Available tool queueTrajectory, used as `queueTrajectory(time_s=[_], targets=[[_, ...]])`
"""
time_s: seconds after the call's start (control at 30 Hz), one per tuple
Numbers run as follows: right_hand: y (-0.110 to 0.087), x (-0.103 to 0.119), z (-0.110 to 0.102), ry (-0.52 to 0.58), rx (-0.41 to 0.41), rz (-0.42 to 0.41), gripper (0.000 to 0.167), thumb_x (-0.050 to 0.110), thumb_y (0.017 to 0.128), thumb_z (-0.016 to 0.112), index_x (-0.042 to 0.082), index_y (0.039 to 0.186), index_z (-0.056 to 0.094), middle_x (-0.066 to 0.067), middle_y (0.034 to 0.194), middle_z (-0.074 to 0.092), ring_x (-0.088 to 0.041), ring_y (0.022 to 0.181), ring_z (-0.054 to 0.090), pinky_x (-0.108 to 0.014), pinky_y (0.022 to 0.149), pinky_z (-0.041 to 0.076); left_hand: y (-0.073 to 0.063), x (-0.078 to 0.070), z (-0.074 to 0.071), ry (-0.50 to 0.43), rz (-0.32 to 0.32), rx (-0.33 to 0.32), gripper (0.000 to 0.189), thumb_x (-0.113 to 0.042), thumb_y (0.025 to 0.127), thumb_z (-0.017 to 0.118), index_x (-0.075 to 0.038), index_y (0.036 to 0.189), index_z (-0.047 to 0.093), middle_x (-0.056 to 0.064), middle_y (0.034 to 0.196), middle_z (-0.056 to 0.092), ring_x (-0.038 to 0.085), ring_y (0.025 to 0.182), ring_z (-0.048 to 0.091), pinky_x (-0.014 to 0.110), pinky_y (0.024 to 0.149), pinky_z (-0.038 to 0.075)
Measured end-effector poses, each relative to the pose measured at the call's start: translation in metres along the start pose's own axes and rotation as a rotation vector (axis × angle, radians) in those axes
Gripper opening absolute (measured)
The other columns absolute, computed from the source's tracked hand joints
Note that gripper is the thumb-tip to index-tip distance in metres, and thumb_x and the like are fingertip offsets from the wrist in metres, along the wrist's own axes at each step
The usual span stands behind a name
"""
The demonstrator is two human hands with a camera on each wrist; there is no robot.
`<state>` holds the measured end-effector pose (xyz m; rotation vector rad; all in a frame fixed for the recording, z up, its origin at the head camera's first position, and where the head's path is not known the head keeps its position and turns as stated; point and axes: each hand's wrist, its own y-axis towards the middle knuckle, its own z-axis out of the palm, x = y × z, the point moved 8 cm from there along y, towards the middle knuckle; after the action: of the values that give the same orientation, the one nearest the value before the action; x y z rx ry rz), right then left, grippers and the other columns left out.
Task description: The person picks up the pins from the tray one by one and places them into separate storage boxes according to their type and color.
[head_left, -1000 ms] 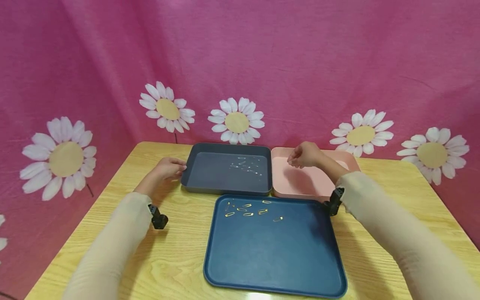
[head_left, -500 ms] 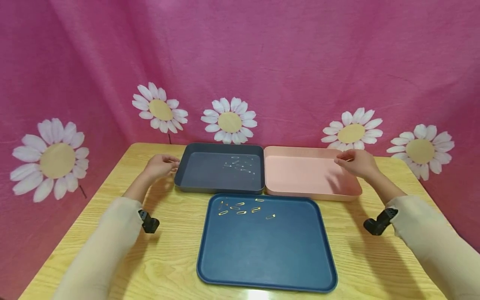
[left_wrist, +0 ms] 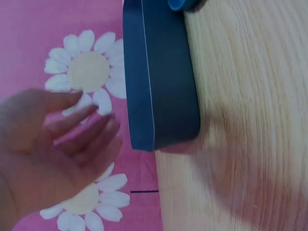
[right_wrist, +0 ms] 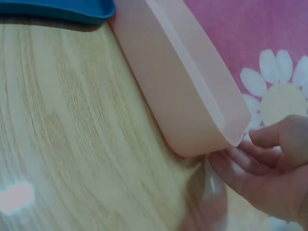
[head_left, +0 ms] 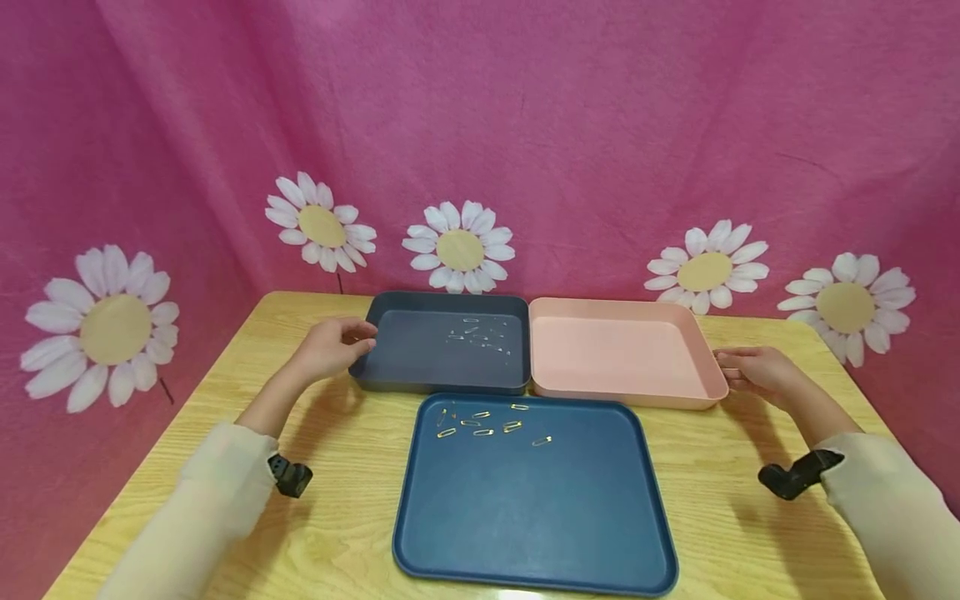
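My left hand (head_left: 330,348) hovers at the left end of the dark grey tray (head_left: 405,350). In the left wrist view its fingers (left_wrist: 96,130) are loosely bent, hold nothing and stand apart from the tray wall. Several silver safety pins (head_left: 480,336) lie in the right part of that tray. At the outer right end of the pink tray (head_left: 615,350) is my right hand (head_left: 761,371). The right wrist view shows its fingers (right_wrist: 231,168) touching or very near the end wall, low down, with the thumb beside the rim. Several gold safety pins (head_left: 483,423) lie on the blue tray (head_left: 532,517).
The grey and pink trays stand side by side at the back of the wooden table (head_left: 337,500), with the blue tray in front of them. A pink cloth (head_left: 585,150) with daisies hangs behind. Each wrist carries a black camera (head_left: 291,477).
My right hand has moved from above the pink tray to its outer right end and come down. My left hand has come slightly right, over the grey tray's left rim.
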<state>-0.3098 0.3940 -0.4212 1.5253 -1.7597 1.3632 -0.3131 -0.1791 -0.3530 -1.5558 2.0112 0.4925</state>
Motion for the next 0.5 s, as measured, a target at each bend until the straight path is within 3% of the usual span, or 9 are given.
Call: queueTrajectory(time_s=[0.07,0.27,0.43,0.5], targets=[[-0.001,-0.006,0.002,0.025,0.036,0.025,0.064,0.022,0.103,0.038,-0.019,0.144,0.012,0.027,0.085,0.058,0.011,0.080,0.058,-0.015,0.075,0.053,-0.002,-0.007,0.007,-0.019,0.045,0.043,0.036,-0.018,0.097,0.056,0.000,0.128,0.058,0.020,0.125,0.062,0.034,0.113,0.058,0.046,0.094,0.050],[-0.003,-0.010,0.003,0.061,0.028,0.023,0.068,0.022,0.101,0.046,-0.016,0.145,0.012,0.030,0.084,0.057,0.011,0.080,0.058,-0.014,0.074,0.053,-0.007,-0.031,0.028,-0.052,0.187,0.146,0.033,-0.017,0.094,0.060,-0.001,0.124,0.061,0.017,0.120,0.065,0.028,0.107,0.062,0.043,0.093,0.051],[0.000,-0.011,0.004,0.095,0.025,0.002,0.070,0.021,0.100,0.049,-0.018,0.144,0.013,0.029,0.085,0.057,0.011,0.081,0.058,-0.013,0.074,0.053,-0.013,-0.049,0.045,-0.045,0.250,0.188,0.031,-0.017,0.094,0.061,-0.003,0.121,0.064,0.015,0.117,0.067,0.025,0.105,0.062,0.041,0.092,0.052],[0.004,-0.012,0.006,0.107,0.037,-0.010,0.065,0.021,0.099,0.050,-0.015,0.145,0.022,0.029,0.086,0.059,0.012,0.082,0.059,-0.013,0.075,0.053,-0.017,-0.055,0.052,-0.043,0.267,0.208,0.030,-0.016,0.094,0.061,-0.003,0.120,0.064,0.015,0.116,0.068,0.023,0.103,0.063,0.040,0.091,0.053]])
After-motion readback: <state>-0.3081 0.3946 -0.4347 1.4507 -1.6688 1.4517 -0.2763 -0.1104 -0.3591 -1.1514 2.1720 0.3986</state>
